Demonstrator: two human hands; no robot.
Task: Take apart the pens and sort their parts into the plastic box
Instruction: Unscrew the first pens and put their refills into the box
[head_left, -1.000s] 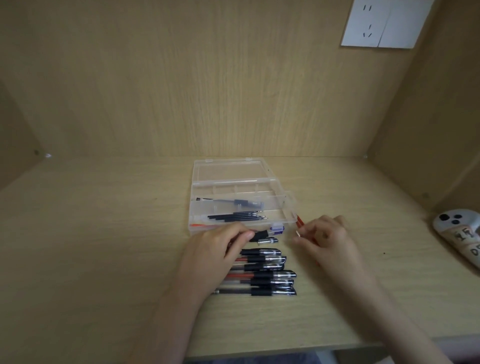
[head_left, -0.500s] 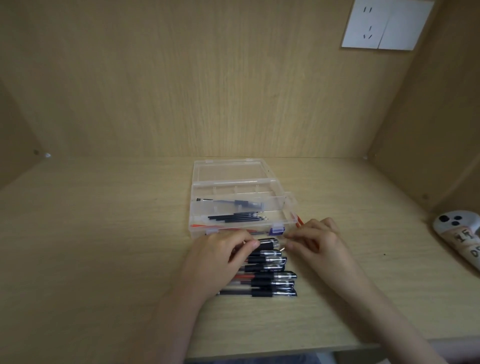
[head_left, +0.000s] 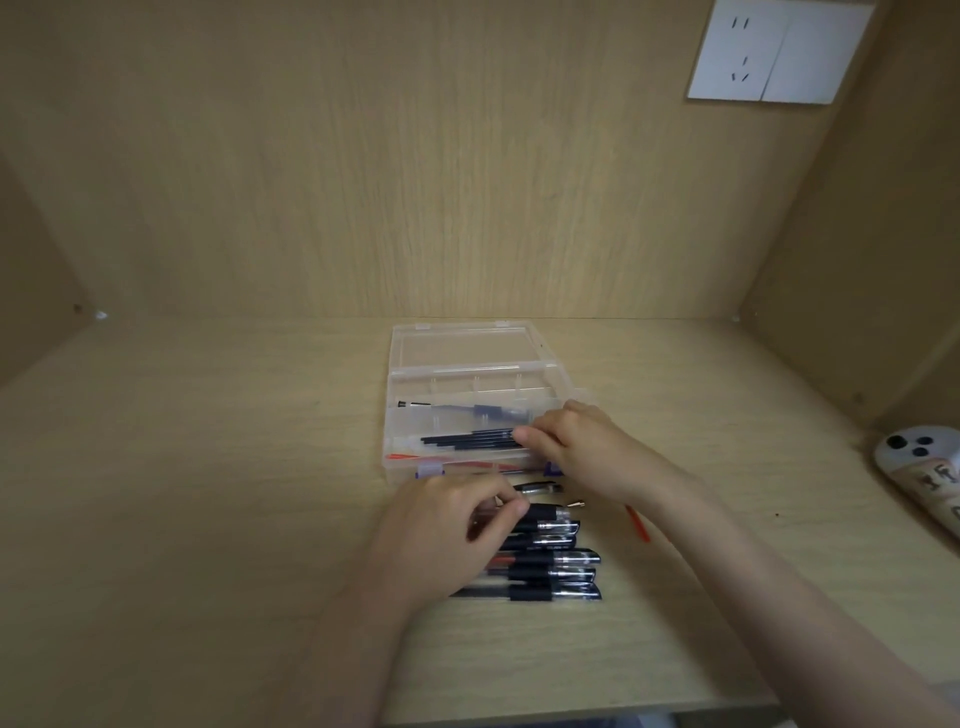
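Observation:
A clear plastic box (head_left: 394, 422) lies open at the middle of the desk. It holds black refills (head_left: 467, 439), a pen barrel with a dark grip (head_left: 470, 409) and red refills (head_left: 467, 464). My right hand (head_left: 584, 453) reaches over the box's right end, its fingertips pinched on the right end of a black refill. My left hand (head_left: 447, 540) pinches a pen body (head_left: 543, 513) at the top of a row of black-capped pens (head_left: 558, 574). A loose cap (head_left: 537, 487) and a small metal tip (head_left: 575, 503) lie between box and row.
A red refill (head_left: 638, 526) lies on the desk, partly under my right forearm. A white controller (head_left: 922, 470) rests at the far right edge. Wooden walls close in behind and on both sides, with a wall socket (head_left: 779, 52) at the upper right.
My right hand has moved from the pen's end up and left over the box, to the black refills. My left hand stayed on the pen body. A cap and tip now lie exposed.

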